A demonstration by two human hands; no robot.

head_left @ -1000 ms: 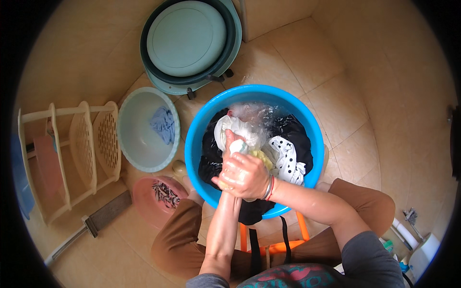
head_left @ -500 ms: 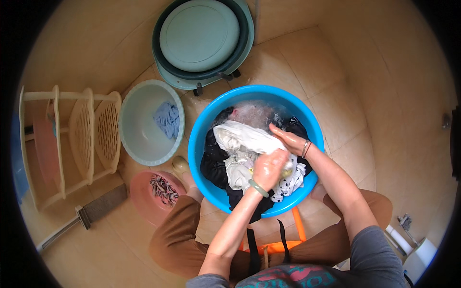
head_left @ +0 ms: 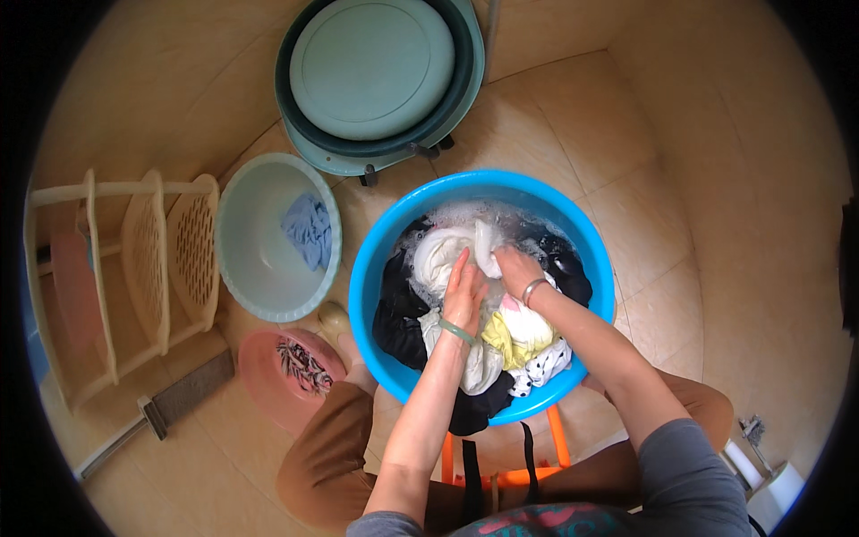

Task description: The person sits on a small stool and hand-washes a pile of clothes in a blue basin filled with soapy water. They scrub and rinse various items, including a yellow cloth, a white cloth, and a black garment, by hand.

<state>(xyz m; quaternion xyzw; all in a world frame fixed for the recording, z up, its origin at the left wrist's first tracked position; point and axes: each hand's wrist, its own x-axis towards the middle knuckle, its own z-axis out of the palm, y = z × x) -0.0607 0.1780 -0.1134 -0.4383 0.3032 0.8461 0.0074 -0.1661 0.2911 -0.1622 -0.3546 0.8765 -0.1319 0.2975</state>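
Note:
A round blue tub (head_left: 361, 313) holds soapy water and wet laundry. My right hand (head_left: 519, 271), with thin bracelets at the wrist, is closed on a white garment (head_left: 438, 257) near the tub's middle. My left hand (head_left: 463, 295), below a green bangle, lies against the same garment with its fingers stretched out. Nearer to me in the tub are a yellow cloth (head_left: 508, 345) and a white cloth with black dots (head_left: 548, 362). Dark clothes (head_left: 400, 309) line the left side, with more at the right. Foam floats along the far side.
To the left stand a pale basin (head_left: 259, 259) with a blue cloth, a pink basin (head_left: 259, 358) with a patterned cloth, a cream rack (head_left: 192, 259) and a long-handled brush (head_left: 188, 391). A folded green tub (head_left: 371, 72) leans behind. An orange stool (head_left: 510, 479) is below.
The right hand has gone from flat to closed on the white garment. My left hand has moved left and opened. The white garment shifted, and the yellow cloth shows more.

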